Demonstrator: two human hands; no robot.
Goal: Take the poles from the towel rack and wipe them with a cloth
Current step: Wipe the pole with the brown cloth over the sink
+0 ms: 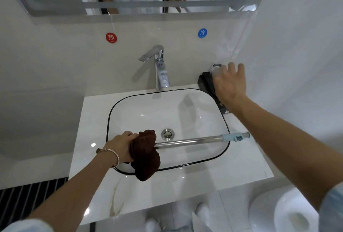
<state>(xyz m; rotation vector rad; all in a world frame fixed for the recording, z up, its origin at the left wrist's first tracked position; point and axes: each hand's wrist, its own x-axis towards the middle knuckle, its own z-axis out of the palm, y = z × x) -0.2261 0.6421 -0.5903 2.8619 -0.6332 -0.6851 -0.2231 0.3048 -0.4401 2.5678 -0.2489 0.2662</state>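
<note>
**Steel pole across the basin, brown cloth clenched round its left end**

Only 1 pole shows: a polished steel tube lying crosswise over the white basin. Its right end carries a pale blue fitting and reaches past the basin's right rim, above the worktop. Whether that end rests there or is merely held up, I cannot tell.

The left grip is clenched round a dark brown cloth bunched about the pole's left end, so cloth and pole are held together. Loose folds hang down towards the front rim. The right grip is released, with fingers spread and nothing in it. It hangs over a black tray at the back right, close to a clear glass and well apart from the pole.

The tube looks stiff and probably hollow, so likely light. Its bright finish should be slick, and a round bar would roll or slide readily on glazed ceramic. Held from 1 end alone, the far end would tend to swing.

The cloth is soft and gives friction, so taking the steel through it seems the surest hold. For a 2nd hold, the blue fitting looks best: it is matt and shaped for purchase, and it leaves the bare steel free for the cloth to travel along. A swinging end could knock the basin or the glass.
</note>
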